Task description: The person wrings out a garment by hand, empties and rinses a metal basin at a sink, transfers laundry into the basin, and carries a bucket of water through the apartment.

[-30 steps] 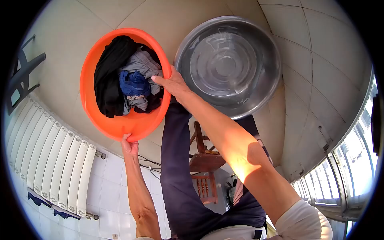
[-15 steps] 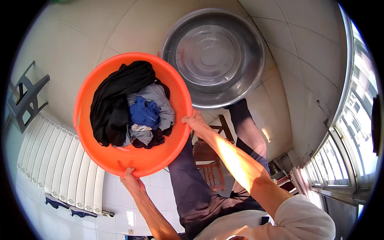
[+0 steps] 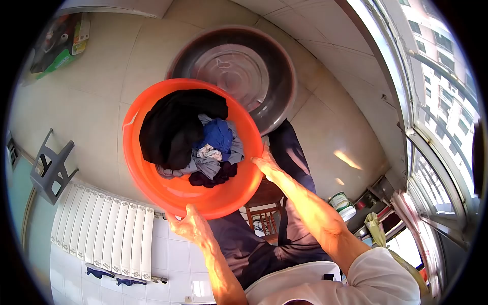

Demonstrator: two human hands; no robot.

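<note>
"A pale tiled floor point(image 3: 99, 114) is stretching around us, a white radiator point(image 3: 104, 229) standing to our left. Where are we holding the orange plastic basin point(image 3: 133, 152)?"

"Out in front of our legs point(image 3: 236, 249). Our left hand point(image 3: 190, 226) is gripping the near rim, our right hand point(image 3: 267, 163) the right side. The fingers underneath are hiding from view."

"How are we judging its handling?"

"Fairly heavy, we are guessing: a black garment point(image 3: 170, 132), gray fabric point(image 3: 207, 168) and blue cloth point(image 3: 216, 134) are bunching inside, looking soft and floppy. The wall is seeming stiff but smooth, possibly slippery if wet, so we are favoring firm, well-separated holds on the rim."

"And the metal basin point(image 3: 281, 76)?"

"It is sitting beyond, partly covered; whether the two are touching, we are failing to tell."
</note>
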